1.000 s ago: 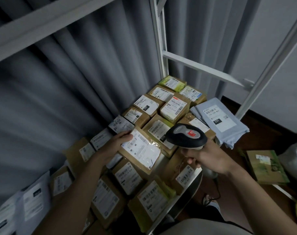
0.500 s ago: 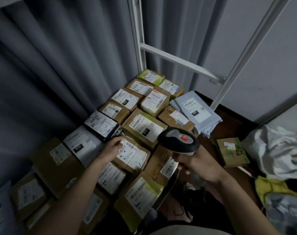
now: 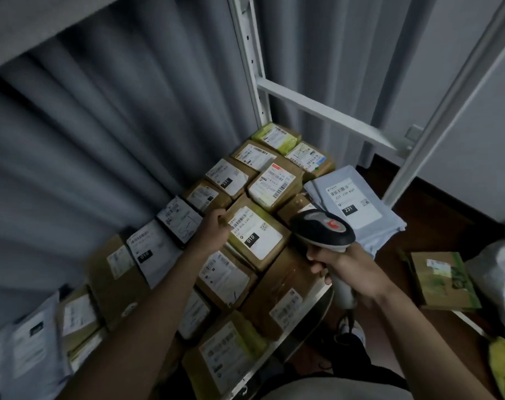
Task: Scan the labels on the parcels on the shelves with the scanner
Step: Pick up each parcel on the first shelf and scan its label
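the left hand (image 3: 213,229) is gripping the left edge of a brown box (image 3: 255,236) lying among the parcels on the shelf (image 3: 303,319), its white label (image 3: 255,232) marked 010 facing up. the right hand (image 3: 342,268) is clamped round the handle of the scanner (image 3: 322,230), whose black head is hovering just right of that label. a grey mailer (image 3: 358,203) is lying beyond the scanner.
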